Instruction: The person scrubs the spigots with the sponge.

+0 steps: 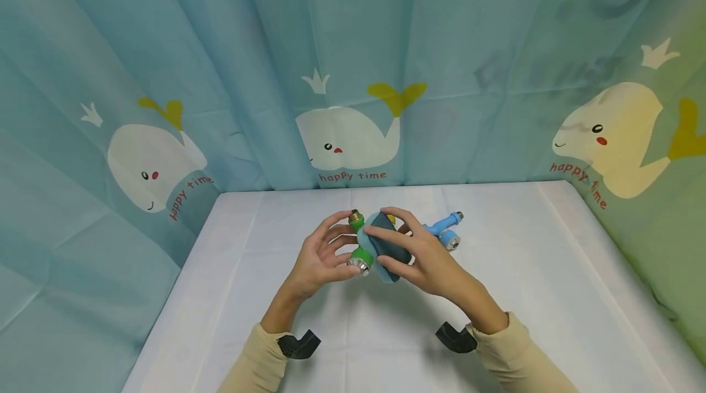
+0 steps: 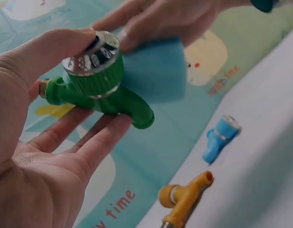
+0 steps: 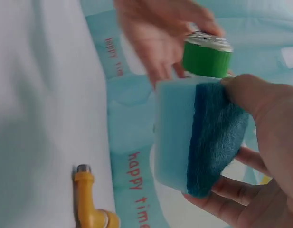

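Observation:
My left hand (image 1: 322, 255) holds a green plastic faucet (image 2: 106, 80) with a silver-topped knob and a brass threaded end. In the left wrist view the thumb presses on the knob while the fingers support the body from below. My right hand (image 1: 432, 258) grips a two-layer sponge (image 3: 174, 137), light blue on one side with a dark teal scouring pad (image 3: 217, 137) on the other. The light side faces the faucet and sits against or very near it. Exact contact cannot be made out. In the head view the sponge covers part of the faucet.
A blue faucet (image 1: 444, 225) lies on the white table (image 1: 231, 295) behind the right hand. Near it is a yellow faucet (image 2: 186, 197), mostly hidden behind the sponge in the head view. A curtain (image 1: 353, 31) printed with whales borders the table's back and sides.

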Action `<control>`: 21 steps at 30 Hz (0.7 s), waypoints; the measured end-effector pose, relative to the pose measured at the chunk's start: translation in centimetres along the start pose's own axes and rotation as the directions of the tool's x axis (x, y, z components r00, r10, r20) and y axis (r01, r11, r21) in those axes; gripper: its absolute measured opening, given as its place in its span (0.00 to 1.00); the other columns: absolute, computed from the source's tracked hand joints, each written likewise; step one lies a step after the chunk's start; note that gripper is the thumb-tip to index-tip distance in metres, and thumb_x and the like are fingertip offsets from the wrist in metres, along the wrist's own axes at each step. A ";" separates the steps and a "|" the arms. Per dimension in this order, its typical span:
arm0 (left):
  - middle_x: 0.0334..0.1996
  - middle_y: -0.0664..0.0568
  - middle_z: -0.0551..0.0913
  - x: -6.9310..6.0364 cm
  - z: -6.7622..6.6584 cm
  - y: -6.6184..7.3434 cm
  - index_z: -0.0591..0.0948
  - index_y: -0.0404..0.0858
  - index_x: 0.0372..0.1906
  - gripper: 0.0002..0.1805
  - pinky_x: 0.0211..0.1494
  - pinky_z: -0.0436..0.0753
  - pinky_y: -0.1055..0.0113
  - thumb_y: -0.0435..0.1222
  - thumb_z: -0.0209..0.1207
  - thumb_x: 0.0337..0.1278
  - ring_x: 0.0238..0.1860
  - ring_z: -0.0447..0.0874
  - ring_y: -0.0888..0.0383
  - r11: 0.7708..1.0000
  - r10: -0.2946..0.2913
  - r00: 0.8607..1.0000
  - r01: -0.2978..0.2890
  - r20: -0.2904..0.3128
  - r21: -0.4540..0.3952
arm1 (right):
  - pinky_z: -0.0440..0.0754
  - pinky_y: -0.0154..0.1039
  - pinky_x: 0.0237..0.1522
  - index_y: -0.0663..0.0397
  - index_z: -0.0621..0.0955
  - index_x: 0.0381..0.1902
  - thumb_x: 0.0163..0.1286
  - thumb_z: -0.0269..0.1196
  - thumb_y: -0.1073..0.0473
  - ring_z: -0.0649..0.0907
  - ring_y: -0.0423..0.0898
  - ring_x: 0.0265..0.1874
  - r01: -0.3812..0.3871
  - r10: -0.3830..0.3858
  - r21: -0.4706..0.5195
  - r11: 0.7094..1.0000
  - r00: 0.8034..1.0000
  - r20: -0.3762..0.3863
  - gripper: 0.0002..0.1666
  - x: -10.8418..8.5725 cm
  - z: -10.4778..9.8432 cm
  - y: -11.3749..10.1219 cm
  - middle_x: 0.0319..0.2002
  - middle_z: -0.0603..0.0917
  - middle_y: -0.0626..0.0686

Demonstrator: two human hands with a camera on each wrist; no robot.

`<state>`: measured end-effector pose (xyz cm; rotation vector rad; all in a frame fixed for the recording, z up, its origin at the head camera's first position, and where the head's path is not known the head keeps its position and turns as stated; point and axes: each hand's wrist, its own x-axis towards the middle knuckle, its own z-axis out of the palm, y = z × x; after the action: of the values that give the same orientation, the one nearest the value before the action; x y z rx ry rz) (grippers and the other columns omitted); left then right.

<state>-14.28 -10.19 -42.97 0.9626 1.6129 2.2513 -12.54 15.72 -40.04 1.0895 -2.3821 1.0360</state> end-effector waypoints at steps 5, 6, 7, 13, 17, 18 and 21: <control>0.61 0.38 0.74 -0.2 0.0 0.1 0.59 0.35 0.78 0.51 0.56 0.86 0.59 0.24 0.74 0.51 0.61 0.78 0.47 0.999 -0.013 1.000 0.014 0.003 -0.034 | 0.83 0.40 0.37 0.38 0.81 0.67 0.64 0.75 0.58 0.80 0.50 0.52 0.030 -0.031 -0.076 0.997 1.000 -0.007 0.33 0.0 -0.4 0.2 0.73 0.67 0.61; 0.61 0.38 0.74 -0.2 0.0 0.1 0.59 0.35 0.78 0.51 0.56 0.86 0.59 0.24 0.74 0.51 0.61 0.78 0.47 0.999 -0.016 1.000 0.016 -0.001 -0.042 | 0.82 0.40 0.37 0.38 0.81 0.67 0.63 0.76 0.58 0.79 0.50 0.52 0.033 -0.034 -0.074 0.997 0.999 -0.014 0.33 0.0 -0.5 0.2 0.73 0.67 0.61; 0.61 0.39 0.74 -0.2 0.0 0.1 0.59 0.35 0.78 0.51 0.56 0.86 0.60 0.24 0.74 0.51 0.61 0.78 0.48 0.999 -0.018 1.000 0.018 -0.006 -0.047 | 0.82 0.41 0.38 0.37 0.81 0.67 0.63 0.76 0.58 0.78 0.50 0.54 0.037 -0.038 -0.076 0.996 0.999 -0.015 0.33 0.0 -0.6 0.2 0.73 0.67 0.60; 0.60 0.38 0.74 -0.2 -0.1 0.3 0.59 0.34 0.78 0.52 0.56 0.86 0.59 0.24 0.74 0.50 0.60 0.77 0.47 0.998 -0.009 1.000 0.009 0.005 -0.064 | 0.85 0.42 0.39 0.34 0.80 0.68 0.65 0.75 0.58 0.76 0.55 0.59 0.067 -0.064 -0.151 0.986 0.998 0.028 0.34 -0.2 -0.7 0.2 0.74 0.66 0.59; 0.61 0.38 0.74 -0.2 0.0 0.3 0.59 0.35 0.78 0.51 0.57 0.86 0.58 0.23 0.74 0.50 0.61 0.77 0.47 0.998 -0.008 1.000 0.009 0.006 -0.057 | 0.83 0.42 0.33 0.37 0.81 0.67 0.61 0.76 0.62 0.78 0.52 0.53 0.026 -0.030 -0.120 0.992 0.999 -0.033 0.36 -0.2 -0.7 0.3 0.73 0.67 0.59; 0.61 0.38 0.74 -0.2 0.0 0.2 0.59 0.35 0.78 0.51 0.58 0.86 0.58 0.23 0.74 0.51 0.61 0.77 0.47 0.999 -0.007 1.000 0.007 0.006 -0.052 | 0.82 0.40 0.32 0.38 0.81 0.67 0.62 0.76 0.61 0.78 0.51 0.52 0.023 -0.027 -0.089 0.996 0.999 -0.040 0.36 -0.2 -0.7 0.3 0.73 0.67 0.59; 0.62 0.38 0.74 -0.1 0.2 0.2 0.59 0.33 0.78 0.51 0.58 0.85 0.58 0.24 0.74 0.51 0.61 0.77 0.47 0.999 0.004 1.000 -0.004 0.009 -0.032 | 0.81 0.36 0.32 0.39 0.79 0.69 0.66 0.74 0.58 0.79 0.48 0.50 0.021 -0.021 0.007 1.000 1.000 -0.019 0.34 0.1 -0.4 0.0 0.73 0.66 0.59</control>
<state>-14.05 -10.22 -42.79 0.9679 1.5675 2.2650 -12.63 15.94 -39.72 1.1003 -2.3487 1.0435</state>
